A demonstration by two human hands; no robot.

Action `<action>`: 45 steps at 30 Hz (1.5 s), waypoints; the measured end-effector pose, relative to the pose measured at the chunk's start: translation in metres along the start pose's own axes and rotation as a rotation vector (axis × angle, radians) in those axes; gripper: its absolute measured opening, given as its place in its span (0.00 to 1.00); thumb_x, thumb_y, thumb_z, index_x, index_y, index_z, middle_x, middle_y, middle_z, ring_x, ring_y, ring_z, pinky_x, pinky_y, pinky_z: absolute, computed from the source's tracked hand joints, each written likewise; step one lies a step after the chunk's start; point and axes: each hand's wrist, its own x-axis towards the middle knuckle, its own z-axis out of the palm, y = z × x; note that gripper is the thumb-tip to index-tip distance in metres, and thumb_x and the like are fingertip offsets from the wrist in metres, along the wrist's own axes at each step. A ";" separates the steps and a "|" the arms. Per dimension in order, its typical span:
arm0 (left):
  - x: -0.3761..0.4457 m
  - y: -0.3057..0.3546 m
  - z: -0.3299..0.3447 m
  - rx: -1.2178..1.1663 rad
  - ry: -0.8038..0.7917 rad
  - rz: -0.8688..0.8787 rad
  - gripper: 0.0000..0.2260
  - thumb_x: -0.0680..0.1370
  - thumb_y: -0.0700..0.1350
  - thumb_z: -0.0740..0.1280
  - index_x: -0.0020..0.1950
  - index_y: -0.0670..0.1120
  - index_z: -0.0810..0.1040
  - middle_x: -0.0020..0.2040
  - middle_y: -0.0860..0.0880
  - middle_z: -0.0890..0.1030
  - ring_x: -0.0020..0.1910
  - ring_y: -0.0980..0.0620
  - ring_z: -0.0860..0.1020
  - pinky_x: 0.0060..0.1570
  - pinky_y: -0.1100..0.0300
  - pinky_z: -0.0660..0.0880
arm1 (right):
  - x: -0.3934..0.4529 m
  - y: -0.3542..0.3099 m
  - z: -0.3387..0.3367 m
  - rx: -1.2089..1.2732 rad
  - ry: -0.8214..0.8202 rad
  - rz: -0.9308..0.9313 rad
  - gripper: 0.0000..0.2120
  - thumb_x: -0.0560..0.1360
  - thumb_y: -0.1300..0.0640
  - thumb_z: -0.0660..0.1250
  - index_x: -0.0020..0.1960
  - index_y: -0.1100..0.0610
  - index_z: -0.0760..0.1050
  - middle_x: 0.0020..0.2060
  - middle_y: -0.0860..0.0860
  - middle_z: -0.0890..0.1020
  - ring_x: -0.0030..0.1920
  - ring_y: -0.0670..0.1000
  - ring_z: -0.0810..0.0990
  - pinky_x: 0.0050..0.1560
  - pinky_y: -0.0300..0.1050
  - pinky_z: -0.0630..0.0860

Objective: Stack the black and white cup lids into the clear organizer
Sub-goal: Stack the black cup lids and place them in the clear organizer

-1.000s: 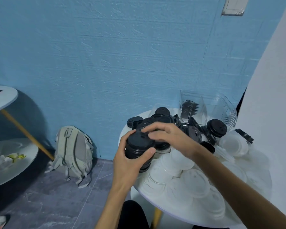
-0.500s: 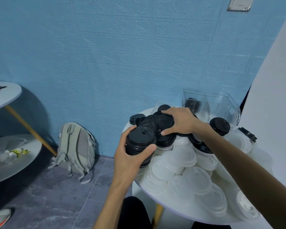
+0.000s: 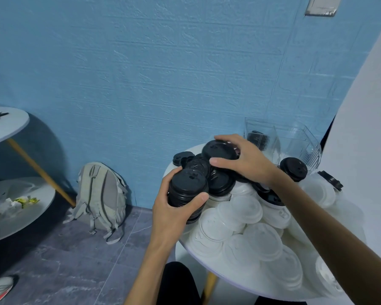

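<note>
Left hand [image 3: 174,213] is gripping a stack of round black plastic lids [image 3: 186,191] at the table edge; right hand [image 3: 245,160] is pinching a single black lid [image 3: 218,149]. White lids [image 3: 251,234] are crowding the round white table [image 3: 235,280], black ones blocking the clear plastic organizer [image 3: 295,144] behind.

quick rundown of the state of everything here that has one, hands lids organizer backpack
left hand: grip wrapped round a stack of black plastic cup lids, held upright
right hand: fingers curled over a single black round lid, on the pile
loose white plastic lids: heaped unstacked on the round white table
clear plastic organizer: upright, a few black lids inside
grey fabric backpack: on the floor against the wall
</note>
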 end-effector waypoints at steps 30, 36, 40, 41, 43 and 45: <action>0.000 0.001 -0.003 0.016 0.065 0.007 0.34 0.58 0.53 0.81 0.64 0.60 0.76 0.55 0.64 0.83 0.55 0.64 0.81 0.51 0.72 0.75 | 0.055 0.037 0.004 -0.537 -0.048 0.315 0.42 0.67 0.23 0.66 0.74 0.45 0.68 0.69 0.51 0.76 0.71 0.57 0.72 0.71 0.57 0.65; -0.001 -0.003 -0.002 0.013 0.053 -0.009 0.35 0.59 0.53 0.81 0.65 0.59 0.77 0.56 0.62 0.84 0.58 0.61 0.81 0.57 0.64 0.76 | 0.048 0.051 0.009 -0.599 -0.087 0.291 0.36 0.69 0.28 0.69 0.70 0.47 0.74 0.63 0.47 0.81 0.66 0.53 0.77 0.71 0.54 0.69; 0.000 -0.004 0.000 0.021 0.045 -0.013 0.35 0.59 0.53 0.81 0.65 0.59 0.76 0.57 0.61 0.84 0.58 0.61 0.81 0.60 0.59 0.76 | 0.037 0.042 0.000 -0.484 0.046 0.266 0.40 0.67 0.27 0.71 0.71 0.50 0.74 0.64 0.49 0.81 0.66 0.53 0.78 0.66 0.51 0.73; 0.000 -0.004 0.000 0.025 0.044 -0.011 0.35 0.59 0.53 0.82 0.66 0.59 0.76 0.57 0.61 0.84 0.58 0.61 0.81 0.60 0.59 0.77 | 0.034 0.037 -0.003 -0.460 0.092 0.256 0.40 0.67 0.27 0.70 0.71 0.50 0.74 0.64 0.49 0.81 0.65 0.53 0.78 0.66 0.51 0.73; 0.001 -0.004 0.002 0.033 0.042 -0.013 0.34 0.62 0.49 0.83 0.66 0.60 0.76 0.57 0.62 0.83 0.58 0.62 0.81 0.61 0.59 0.77 | 0.023 0.018 -0.007 -0.336 0.193 0.217 0.40 0.66 0.26 0.70 0.70 0.48 0.74 0.64 0.47 0.81 0.65 0.50 0.78 0.67 0.50 0.74; 0.001 -0.004 0.005 0.037 0.034 -0.016 0.35 0.64 0.47 0.83 0.68 0.62 0.75 0.59 0.63 0.82 0.60 0.63 0.80 0.62 0.60 0.76 | 0.004 -0.008 -0.003 -0.096 0.215 0.158 0.39 0.64 0.24 0.69 0.68 0.45 0.76 0.60 0.42 0.82 0.60 0.44 0.80 0.67 0.48 0.75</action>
